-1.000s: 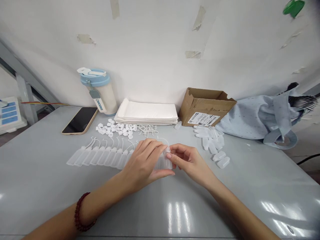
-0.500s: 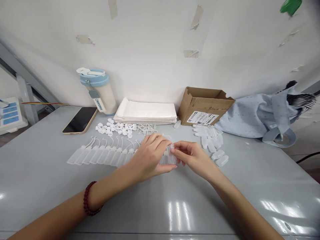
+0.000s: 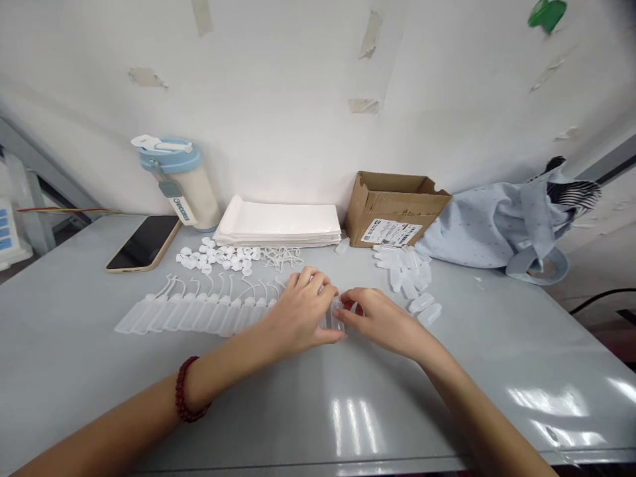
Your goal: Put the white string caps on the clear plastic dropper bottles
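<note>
Between my hands a small translucent plastic bottle is on or just above the table. My left hand curls around it from the left, thumb by its base and fingers near its top. From the right, the thumb and fingers of my right hand pinch its upper part; the top is partly hidden. Left of my hands lies a row of similar bottles with white wick-like cords sticking out of their capped ends. My left hand covers the row's right end.
White caps and loose white cords lie behind the row. More translucent bottles are heaped at the right. Farther back stand a phone, a drink tumbler, white envelopes, a cardboard box and a blue cloth bag.
The camera view has shifted slightly. Both hands stay around the bottle, which has tipped a little; the right fingers have bent more around its upper part.
</note>
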### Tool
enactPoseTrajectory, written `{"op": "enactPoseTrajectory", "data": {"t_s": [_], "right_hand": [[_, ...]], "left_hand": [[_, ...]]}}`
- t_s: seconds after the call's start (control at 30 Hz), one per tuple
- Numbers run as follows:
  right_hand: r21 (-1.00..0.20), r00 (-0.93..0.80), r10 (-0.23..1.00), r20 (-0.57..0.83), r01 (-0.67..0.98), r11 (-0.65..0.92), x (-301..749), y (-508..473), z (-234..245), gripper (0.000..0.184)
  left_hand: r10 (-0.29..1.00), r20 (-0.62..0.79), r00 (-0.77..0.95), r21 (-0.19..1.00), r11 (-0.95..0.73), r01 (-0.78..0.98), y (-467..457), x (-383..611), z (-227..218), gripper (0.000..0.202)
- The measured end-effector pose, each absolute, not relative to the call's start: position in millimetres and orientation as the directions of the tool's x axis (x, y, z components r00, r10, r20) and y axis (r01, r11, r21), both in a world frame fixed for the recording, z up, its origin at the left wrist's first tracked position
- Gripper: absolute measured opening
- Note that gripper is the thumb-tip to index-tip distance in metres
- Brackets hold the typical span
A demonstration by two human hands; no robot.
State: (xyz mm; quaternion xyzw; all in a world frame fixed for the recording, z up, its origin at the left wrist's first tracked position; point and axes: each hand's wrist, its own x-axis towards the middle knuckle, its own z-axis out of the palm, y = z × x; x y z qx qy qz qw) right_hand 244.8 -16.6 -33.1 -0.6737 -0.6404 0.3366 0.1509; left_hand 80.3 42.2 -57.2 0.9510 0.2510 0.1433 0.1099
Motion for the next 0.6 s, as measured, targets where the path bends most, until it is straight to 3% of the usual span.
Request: {"op": "enactPoseTrajectory", "data": {"t_s": [0.27,0.6], "right_hand": [[-0.574,-0.064,0.958,-0.278,0.811,-0.113,243.5,-15.3,-35.3,0.021],[-0.596,-0.048,0.961,-0.272,0.792,-0.129,242.4,-15.2,-41.3,0.021]], "left_hand": [[0.539,0.128,0.833,0.283,-0.825,0.490,44.6,81.8,-57.9,0.044],[0.546,0.107,0.831,0.292,-0.816,0.499,43.8,80.4,-58.9,0.042]]}}
